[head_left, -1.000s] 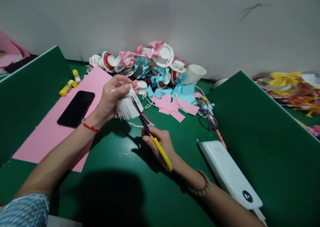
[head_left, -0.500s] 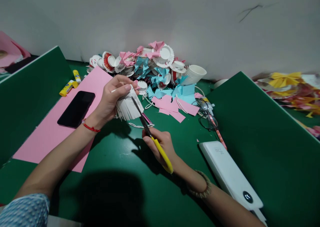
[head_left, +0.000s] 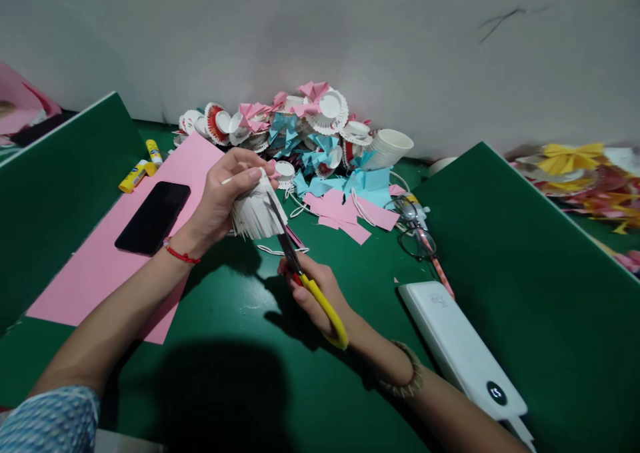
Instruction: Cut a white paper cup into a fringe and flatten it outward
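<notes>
Pinched between the thumb and fingers of my left hand is a piece of white paper cut into fringe strips. My right hand grips yellow-handled scissors, a bit of red showing near their pivot. The dark blades lie against the right part of the fringed paper, pointing up and left. Under my left forearm, a large pink sheet covers part of the green table, and a black phone rests on it.
Behind my hands is a heap of paper-cup crafts with blue and pink paper. Pink scraps, eyeglasses and a white power bank lie to the right. Glue sticks stand left. Green partitions rise on both sides.
The scissors have shifted slightly right and down along the fringed paper, and the fingers of my right hand have changed position on the handles. My left hand has stayed almost still.
</notes>
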Tool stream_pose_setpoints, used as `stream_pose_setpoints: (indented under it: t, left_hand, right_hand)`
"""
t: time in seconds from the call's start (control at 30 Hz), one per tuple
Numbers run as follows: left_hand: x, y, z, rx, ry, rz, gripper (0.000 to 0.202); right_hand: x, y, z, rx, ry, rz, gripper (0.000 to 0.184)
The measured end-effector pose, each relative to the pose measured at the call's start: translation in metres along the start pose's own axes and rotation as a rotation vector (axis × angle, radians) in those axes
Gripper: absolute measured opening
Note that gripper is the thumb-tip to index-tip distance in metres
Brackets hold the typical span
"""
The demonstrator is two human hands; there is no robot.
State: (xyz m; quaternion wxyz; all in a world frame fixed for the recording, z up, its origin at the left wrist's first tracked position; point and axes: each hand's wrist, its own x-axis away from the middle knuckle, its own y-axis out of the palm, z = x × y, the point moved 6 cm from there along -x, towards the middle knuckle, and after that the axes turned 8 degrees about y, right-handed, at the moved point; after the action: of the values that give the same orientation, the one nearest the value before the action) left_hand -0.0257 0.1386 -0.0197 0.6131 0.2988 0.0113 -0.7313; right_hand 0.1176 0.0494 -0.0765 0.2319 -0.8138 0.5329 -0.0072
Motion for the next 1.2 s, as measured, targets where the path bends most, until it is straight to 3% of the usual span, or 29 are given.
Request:
stream_pose_setpoints:
  t: [0.43,0.7,1.07,1.2]
  left_hand:
    - [0.007,0.013,-0.004,-0.011,0.015,-0.062,0.035]
    - [0.004,0.009,0.0,-0.023,0.092,-0.162,0.02]
    - [0.002,0.016,0.007,0.027,0.116,-0.282,0.022]
    - [0.003,0.015,0.008,-0.025,0.11,-0.27,0.021]
  right_hand:
    - [0.0,-0.002,0.001,-0.137,0.113,0.019,0.052]
    - [0.002,-0.001,0.003,-0.226,0.123,-0.028,0.048]
    - [0.003,0.003,0.004,-0.28,0.071,-0.121,0.052]
    - [0.004,0.002,0.004,-0.272,0.081,-0.117,0.049]
